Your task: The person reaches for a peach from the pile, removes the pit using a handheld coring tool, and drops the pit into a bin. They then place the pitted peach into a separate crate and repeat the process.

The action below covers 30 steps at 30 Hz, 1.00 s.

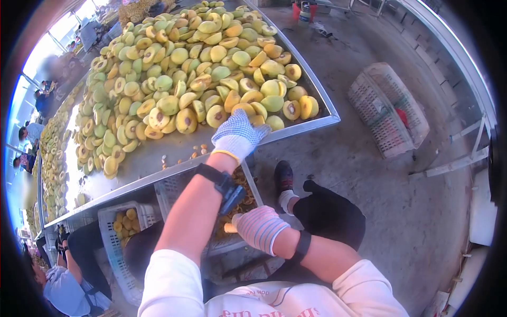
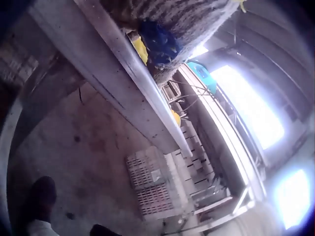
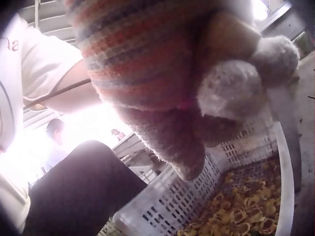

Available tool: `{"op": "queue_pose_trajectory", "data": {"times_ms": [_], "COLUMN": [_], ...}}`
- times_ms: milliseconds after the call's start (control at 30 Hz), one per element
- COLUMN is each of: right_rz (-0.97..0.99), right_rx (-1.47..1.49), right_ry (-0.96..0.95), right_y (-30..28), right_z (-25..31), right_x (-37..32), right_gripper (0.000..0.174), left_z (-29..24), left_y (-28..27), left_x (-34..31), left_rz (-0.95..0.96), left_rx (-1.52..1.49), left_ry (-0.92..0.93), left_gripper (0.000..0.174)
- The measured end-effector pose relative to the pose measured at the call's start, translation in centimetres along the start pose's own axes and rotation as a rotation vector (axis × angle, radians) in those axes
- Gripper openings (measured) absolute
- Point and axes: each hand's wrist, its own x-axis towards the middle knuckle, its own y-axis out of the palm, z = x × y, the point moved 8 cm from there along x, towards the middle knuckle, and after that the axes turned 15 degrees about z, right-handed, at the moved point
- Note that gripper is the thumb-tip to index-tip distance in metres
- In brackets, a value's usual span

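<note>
My left hand (image 1: 238, 133), in a blue-and-white knitted glove, reaches over the metal table's near edge. Its fingers touch the front of a heap of yellow-green peach halves (image 1: 186, 120), several with brown stone hollows facing up; its fingertips are partly hidden. In the left wrist view, yellow fruit (image 2: 140, 49) shows beside the glove's blue palm. Lower down, my right hand (image 1: 261, 229), in a striped glove, grips an orange-tan handle (image 1: 230, 227) whose end sticks out past the thumb. Curled fingers (image 3: 231, 88) wrap it in the right wrist view.
A white crate (image 3: 167, 199) of brownish ring-shaped scraps (image 3: 246, 209) stands below the right hand. Another crate (image 1: 108, 222) with yellow fruit is under the table's raised metal rim (image 1: 301, 127). Pale crates (image 1: 388, 108) sit on the floor at right. Other people sit along the left.
</note>
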Motion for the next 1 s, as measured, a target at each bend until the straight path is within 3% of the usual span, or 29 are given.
{"op": "queue_pose_trajectory", "data": {"times_ms": [167,267,333,367,400,467,567,600,633,667,733,800,933,1000], "right_rz": [-0.016,-0.043,-0.071,-0.303,-0.511,-0.647,-0.289,-0.262,-0.237,-0.202,-0.068,0.102,0.037,-0.138], "right_rx": [0.010,0.111,0.279,0.378,0.491,0.966,1.389,1.541,1.687,1.815,1.867,1.827,1.743,1.614], "right_ry": [-0.008,0.122,0.285,0.278,0.209,-0.001,-0.221,-0.292,-0.370,-0.454,-0.665,-0.798,-0.646,-0.433], "right_y": [-0.5,-2.3,-4.4,-6.2,-6.8,-6.1,-6.8,-6.2,-5.9,-5.9,-6.2,-6.4,-5.3,-5.1], "right_z": [-0.1,-2.2,-4.0,-4.2,-4.8,-6.1,-0.5,0.4,1.3,2.8,5.1,7.9,9.4,8.8], "right_x": [0.3,0.0,-0.8,-1.8,-2.1,-0.4,0.2,0.4,0.8,1.7,2.7,3.3,6.2,7.6], "right_gripper": [0.013,0.018,0.027,0.030,0.031,0.042,0.046,0.047,0.050,0.052,0.059,0.059,0.058,0.048], "left_z": [1.1,4.7,6.1,6.8,6.9,7.0,6.5,6.4,7.6,11.1,13.3,13.0,15.3,16.9], "left_y": [-0.2,-3.5,-4.6,-5.5,-5.7,-5.4,-4.3,-3.8,-4.1,-4.1,-4.4,-3.5,-2.7,-2.7], "left_x": [1.0,-2.2,-7.2,-10.3,-12.6,-16.5,-20.7,-21.8,-22.5,-22.5,-22.9,-23.0,-23.0,-22.7], "left_rz": [-0.069,-0.452,-0.577,-0.643,-0.610,-0.536,-0.464,-0.428,-0.412,-0.343,-0.255,-0.067,-0.163,-0.230], "left_rx": [-0.169,-0.294,-0.182,-0.120,-0.061,0.046,0.157,0.157,-0.058,-0.891,-1.176,-1.277,-1.386,-1.448], "left_ry": [0.134,0.448,0.449,0.444,0.471,0.533,0.639,0.660,0.720,0.813,0.932,1.021,0.921,0.888], "left_gripper": [0.084,0.082,0.082,0.083,0.084,0.087,0.085,0.083,0.081,0.079,0.057,0.049,0.048,0.045]}}
